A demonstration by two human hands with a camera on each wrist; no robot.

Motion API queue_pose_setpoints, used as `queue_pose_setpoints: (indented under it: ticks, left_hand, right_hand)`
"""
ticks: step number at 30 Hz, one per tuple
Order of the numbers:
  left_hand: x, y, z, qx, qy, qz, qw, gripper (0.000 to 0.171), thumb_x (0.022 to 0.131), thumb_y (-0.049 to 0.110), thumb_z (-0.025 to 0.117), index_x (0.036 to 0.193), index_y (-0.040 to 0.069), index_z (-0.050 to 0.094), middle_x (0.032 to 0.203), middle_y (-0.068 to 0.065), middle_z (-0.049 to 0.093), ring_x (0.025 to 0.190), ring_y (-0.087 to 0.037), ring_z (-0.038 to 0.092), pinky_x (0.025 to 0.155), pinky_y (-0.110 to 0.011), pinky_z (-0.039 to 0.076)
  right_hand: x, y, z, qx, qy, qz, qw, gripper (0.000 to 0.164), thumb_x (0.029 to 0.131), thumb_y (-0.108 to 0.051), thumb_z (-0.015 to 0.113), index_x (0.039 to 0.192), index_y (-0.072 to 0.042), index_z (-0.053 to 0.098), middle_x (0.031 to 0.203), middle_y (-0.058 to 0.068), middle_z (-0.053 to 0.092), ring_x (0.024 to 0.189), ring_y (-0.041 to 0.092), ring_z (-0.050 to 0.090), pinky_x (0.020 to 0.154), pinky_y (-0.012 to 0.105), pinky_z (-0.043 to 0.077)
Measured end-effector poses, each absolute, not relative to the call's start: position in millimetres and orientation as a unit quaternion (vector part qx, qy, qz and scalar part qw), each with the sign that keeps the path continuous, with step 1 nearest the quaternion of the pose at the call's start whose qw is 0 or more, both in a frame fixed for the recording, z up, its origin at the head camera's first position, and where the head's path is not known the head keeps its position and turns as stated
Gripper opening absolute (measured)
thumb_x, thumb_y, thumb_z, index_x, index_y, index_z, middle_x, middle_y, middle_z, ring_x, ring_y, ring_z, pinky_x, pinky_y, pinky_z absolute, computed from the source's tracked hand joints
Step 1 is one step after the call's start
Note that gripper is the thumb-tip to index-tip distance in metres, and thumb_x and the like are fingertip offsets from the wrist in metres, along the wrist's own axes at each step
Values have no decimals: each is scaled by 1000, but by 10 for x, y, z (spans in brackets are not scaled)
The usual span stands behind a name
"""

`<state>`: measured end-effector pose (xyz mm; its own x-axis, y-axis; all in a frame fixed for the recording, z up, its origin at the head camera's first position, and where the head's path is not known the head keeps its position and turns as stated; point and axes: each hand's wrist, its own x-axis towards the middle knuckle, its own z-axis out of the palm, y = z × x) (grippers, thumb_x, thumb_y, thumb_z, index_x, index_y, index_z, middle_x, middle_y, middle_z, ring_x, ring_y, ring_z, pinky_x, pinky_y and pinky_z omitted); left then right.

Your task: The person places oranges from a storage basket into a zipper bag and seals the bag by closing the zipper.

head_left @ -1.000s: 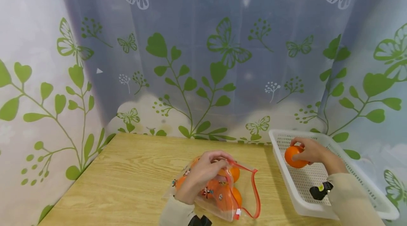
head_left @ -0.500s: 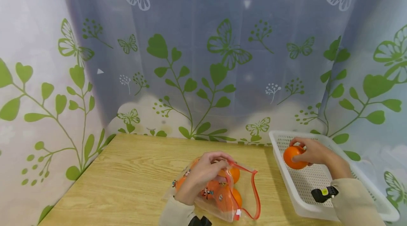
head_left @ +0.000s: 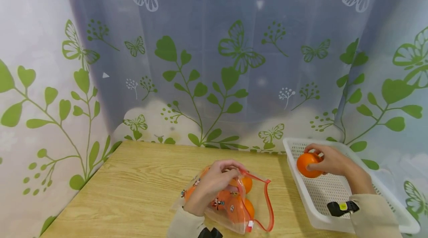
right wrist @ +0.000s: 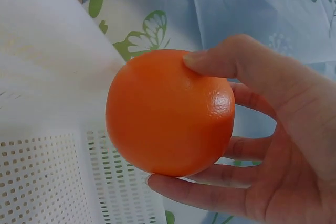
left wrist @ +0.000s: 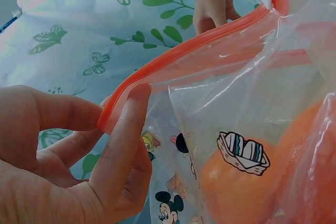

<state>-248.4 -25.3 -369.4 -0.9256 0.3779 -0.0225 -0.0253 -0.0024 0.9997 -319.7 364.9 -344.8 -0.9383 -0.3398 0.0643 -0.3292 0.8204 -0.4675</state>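
My right hand (head_left: 329, 160) grips an orange (head_left: 308, 165) over the white plastic basket (head_left: 309, 200); in the right wrist view the thumb lies across the top of the orange (right wrist: 168, 114) and the fingers curl behind and under it. With thumb and fingers, my left hand (head_left: 215, 182) pinches the red zip edge of a clear plastic bag (head_left: 230, 227) printed with cartoon figures. The bag's mouth gapes toward the basket. Several oranges show inside the bag, one orange (left wrist: 236, 187) clearly in the left wrist view; the hand hides part of them.
The basket has perforated walls and floor and stands at the right of the wooden table (head_left: 133, 186). A printed curtain (head_left: 207, 63) with leaves and butterflies hangs behind the table and at both sides.
My right hand has shifted slightly left with the orange, still over the basket, and its wrist has turned a little. The left hand and the bag have stayed in place.
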Motion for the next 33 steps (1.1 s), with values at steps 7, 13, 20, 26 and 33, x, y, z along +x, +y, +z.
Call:
queue_pose_setpoints:
  ticks: [7, 13, 20, 26, 33]
  left_hand:
    - [-2486, -252, -3698, 128, 697, 691, 145, 23, 104, 12, 56, 118, 6, 73, 103, -7, 67, 87, -19, 65, 67, -30, 63]
    - [-2490, -246, -3713, 126, 695, 693, 147, 23, 104, 12, 56, 118, 6, 73, 102, -7, 66, 84, -19, 65, 67, -31, 64]
    - [-2487, -249, -3699, 126, 700, 688, 144, 23, 104, 13, 56, 118, 7, 74, 101, -7, 65, 88, -19, 64, 67, -31, 63]
    - [-2481, -246, -3684, 129, 702, 686, 142, 23, 104, 13, 57, 118, 7, 74, 103, -8, 65, 91, -19, 63, 66, -29, 63]
    - [-2484, -244, -3692, 129, 700, 688, 145, 23, 104, 13, 56, 118, 7, 73, 103, -8, 65, 91, -19, 63, 67, -30, 63]
  right_hand:
    - [-3108, 3642, -3456, -195, 948, -251, -4, 46, 85, -20, 81, 124, -6, 61, 118, 28, 63, 84, 21, 66, 59, 28, 57]
    - [-3032, 3608, -3450, -206, 944, -258, -21, 45, 84, -17, 81, 123, -6, 62, 118, 27, 65, 86, 22, 67, 59, 27, 57]
    - [-2955, 3569, -3444, -210, 947, -234, -67, 48, 82, -20, 85, 123, -7, 65, 120, 22, 68, 94, 29, 67, 67, 33, 55]
    - [-2873, 3512, -3435, -211, 946, -225, -97, 50, 80, -23, 87, 123, -8, 66, 121, 21, 69, 97, 34, 67, 72, 39, 54]
    - [-2822, 3461, -3464, -216, 943, -226, -110, 50, 80, -22, 87, 123, -8, 67, 120, 18, 70, 96, 30, 66, 73, 38, 53]
